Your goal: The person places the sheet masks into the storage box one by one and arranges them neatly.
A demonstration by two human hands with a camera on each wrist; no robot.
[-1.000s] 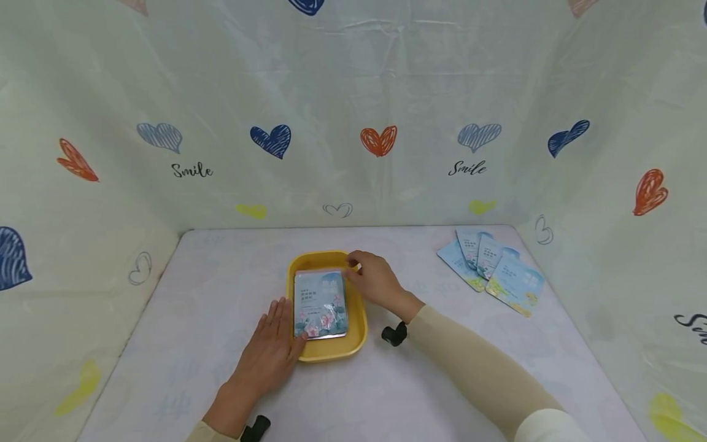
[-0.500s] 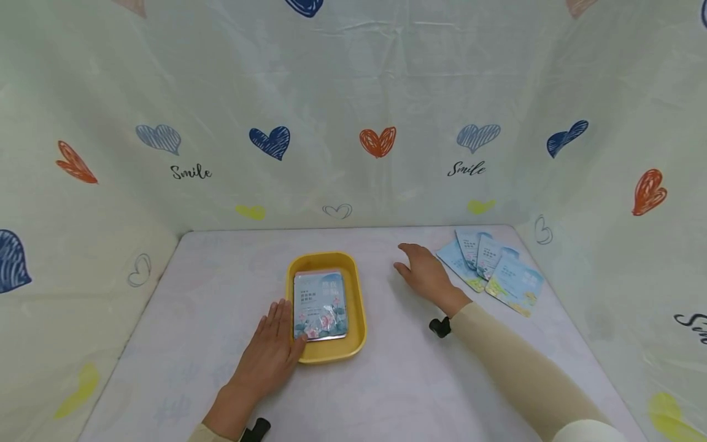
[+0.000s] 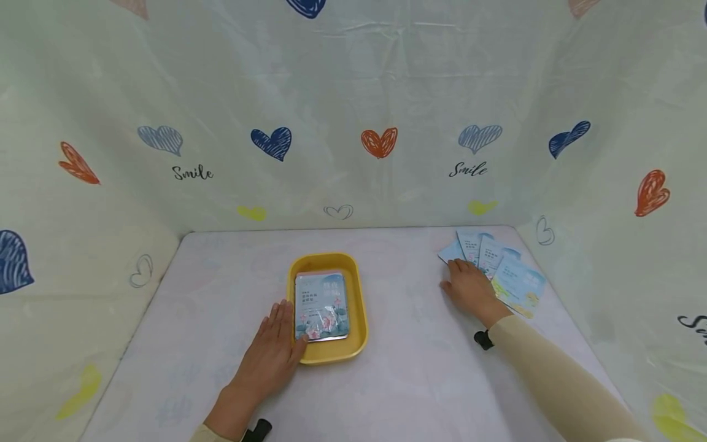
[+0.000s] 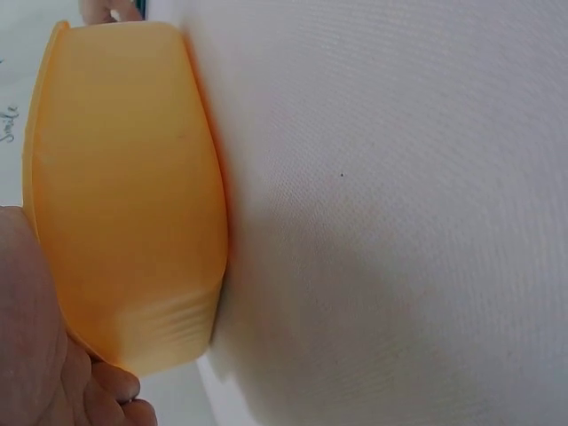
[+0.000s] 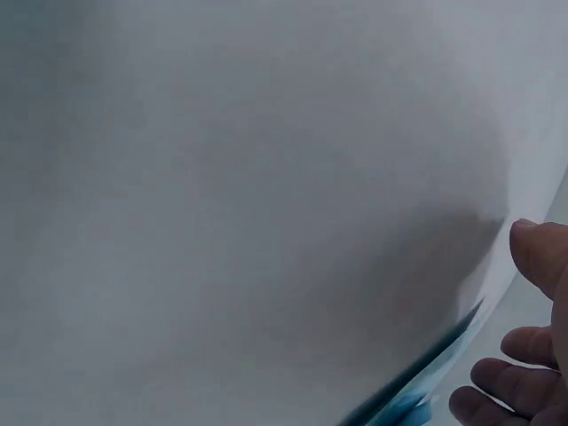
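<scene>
A yellow plastic tray [image 3: 328,352] stands left of the table's middle, with light-blue, flower-printed flat sachets [image 3: 321,307] lying in it. My left hand [image 3: 266,354] rests along the tray's left rim, fingers straight and thumb at the near left corner. Seen from the left wrist, that hand [image 4: 35,355] touches the rim of the tray [image 4: 133,177]. At the right, my right hand [image 3: 472,291] is over the leftmost of several fanned-out sachets [image 3: 519,283], partly covering it. The right wrist view shows the thumb [image 5: 537,253] and fingers [image 5: 515,382] apart, near a sachet's edge [image 5: 426,377].
The fanned sachets lie near the back right corner of the white-covered table [image 3: 397,380]. A pale curtain [image 3: 420,80] printed with hearts closes off the back and both sides. Each wrist carries a small black device [image 3: 483,340].
My right hand has moved from the tray's far right rim across to the fanned sachets at the right. My left hand and the tray stay in place.
</scene>
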